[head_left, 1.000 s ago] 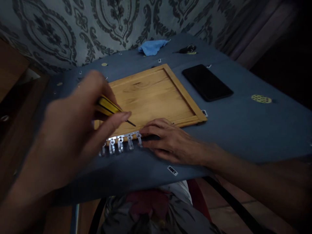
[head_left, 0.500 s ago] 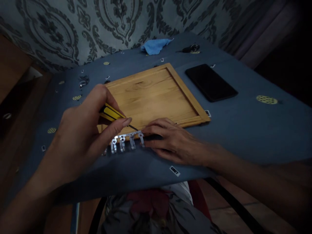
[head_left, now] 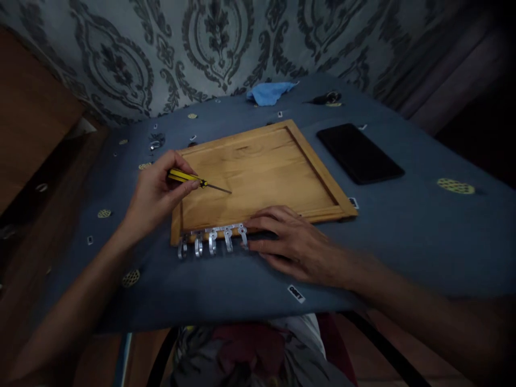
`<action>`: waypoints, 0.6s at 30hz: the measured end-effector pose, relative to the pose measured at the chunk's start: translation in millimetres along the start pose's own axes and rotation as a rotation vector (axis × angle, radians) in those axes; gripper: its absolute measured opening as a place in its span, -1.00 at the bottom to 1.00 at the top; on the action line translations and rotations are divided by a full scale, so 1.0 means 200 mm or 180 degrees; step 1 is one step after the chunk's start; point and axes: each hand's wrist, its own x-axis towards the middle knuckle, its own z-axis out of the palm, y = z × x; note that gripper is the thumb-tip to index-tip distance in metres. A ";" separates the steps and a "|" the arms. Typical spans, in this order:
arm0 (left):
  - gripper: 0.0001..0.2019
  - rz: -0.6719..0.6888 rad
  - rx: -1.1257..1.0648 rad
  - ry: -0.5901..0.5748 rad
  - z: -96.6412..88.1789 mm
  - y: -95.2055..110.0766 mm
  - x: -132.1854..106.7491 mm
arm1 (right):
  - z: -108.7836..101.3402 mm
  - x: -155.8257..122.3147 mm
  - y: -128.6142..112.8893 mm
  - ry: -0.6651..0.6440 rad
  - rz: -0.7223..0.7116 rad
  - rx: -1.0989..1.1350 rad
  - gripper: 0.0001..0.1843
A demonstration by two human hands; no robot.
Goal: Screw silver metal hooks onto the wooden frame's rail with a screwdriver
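Note:
My left hand [head_left: 155,191] is closed around the yellow and black handle of a screwdriver [head_left: 187,176]. Its thin shaft points right and hangs above the wooden panel [head_left: 258,166], a framed light-brown board lying on the table. Along the panel's near edge lies a silver metal hook rail [head_left: 228,230] with several curved hooks hanging over the side. The fingers of my right hand [head_left: 296,244] are bent over the rail's right end and the panel edge, gripping there. That end of the rail is partly hidden by the fingers.
A black phone or tablet [head_left: 358,153] lies right of the panel. At the back are a blue cloth [head_left: 271,93] and a dark object [head_left: 328,98]. Small metal pieces [head_left: 156,142] sit at the left. The blue patterned tablecloth [head_left: 411,236] covers the table up to the wall.
My left hand has drawn the screwdriver up and back from the right end of the hook rail. My right hand stays at that end. The view has shifted slightly.

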 end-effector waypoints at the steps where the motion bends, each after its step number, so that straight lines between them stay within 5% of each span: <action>1: -0.73 -0.0025 0.0002 0.0011 0.00 -0.05 0.00 | 0.00 0.00 0.00 0.0000 0.0015 0.0009 -0.73; 9: -0.72 0.0077 0.0644 -0.0128 0.06 -0.20 -0.03 | -0.01 0.02 -0.02 -0.0033 0.0066 -0.0115 -0.67; 14: -0.72 0.0121 0.1112 0.0147 0.14 -0.25 0.05 | -0.01 0.02 -0.02 -0.0050 0.0048 -0.0351 -0.63; 18: -0.73 0.0095 0.1144 0.0431 0.08 -0.23 0.02 | 0.00 0.01 -0.01 -0.0030 0.0016 -0.0408 -0.57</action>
